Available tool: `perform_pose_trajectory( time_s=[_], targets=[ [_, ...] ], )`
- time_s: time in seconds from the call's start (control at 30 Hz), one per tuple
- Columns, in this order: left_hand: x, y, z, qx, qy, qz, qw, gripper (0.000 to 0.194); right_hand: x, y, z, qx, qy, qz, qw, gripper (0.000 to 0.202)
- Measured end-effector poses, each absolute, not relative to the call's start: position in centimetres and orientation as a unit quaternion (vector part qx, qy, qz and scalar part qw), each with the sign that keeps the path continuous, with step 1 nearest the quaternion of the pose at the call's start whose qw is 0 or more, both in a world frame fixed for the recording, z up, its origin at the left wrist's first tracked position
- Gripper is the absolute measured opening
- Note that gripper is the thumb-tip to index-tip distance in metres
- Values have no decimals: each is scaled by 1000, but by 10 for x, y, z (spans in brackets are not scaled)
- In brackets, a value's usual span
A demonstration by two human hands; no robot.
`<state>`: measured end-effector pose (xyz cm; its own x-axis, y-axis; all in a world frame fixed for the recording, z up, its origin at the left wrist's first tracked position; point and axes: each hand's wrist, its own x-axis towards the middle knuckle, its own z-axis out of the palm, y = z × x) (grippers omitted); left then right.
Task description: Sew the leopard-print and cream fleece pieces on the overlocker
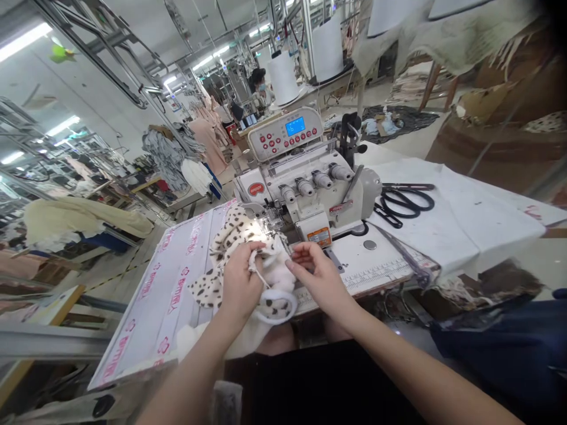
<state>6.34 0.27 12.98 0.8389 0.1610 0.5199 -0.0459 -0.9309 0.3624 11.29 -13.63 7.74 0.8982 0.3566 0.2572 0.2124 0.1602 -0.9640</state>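
Note:
A white sewing machine with a lit blue display stands on the worktable. Cream fabric with dark spots lies at its needle area, under a bright lamp. My left hand is closed on the fabric's edge, where a white strip curls past the fingertips. Just right of it, my right hand is beside the white part of the fabric, thumb and fingers curled close together; whether they pinch anything is too small to tell. A white ring-shaped band hangs at the table's front edge below the hands.
Black-handled scissors lie right of the machine on a white covering. Printed plastic film covers the table's left side. White thread cones stand behind the machine. Further back are a masked person and hanging garments.

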Motion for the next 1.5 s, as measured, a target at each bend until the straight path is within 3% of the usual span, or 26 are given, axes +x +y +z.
perform_pose_trajectory(
  time_s=[0.13, 0.47, 0.6, 0.9, 1.5],
  targets=[
    [66, 0, 125, 950, 0, 285, 130, 18, 113, -128, 61, -634, -232, 173, 717, 18],
    [74, 26, 144, 936, -260, 221, -87, 28, 105, -130, 55, -669, -275, 133, 677, 16],
    [74, 22, 146, 922, -289, 222, -128, 27, 105, -129, 56, -675, -270, 129, 674, 18],
    [56, 10, 115, 952, -150, 268, -17, 46, 102, -141, 66, -702, -307, 130, 629, 17],
    [75, 12, 123, 965, -139, 213, 57, 50, 122, -132, 66, -736, -315, 95, 592, 20]
  ],
)
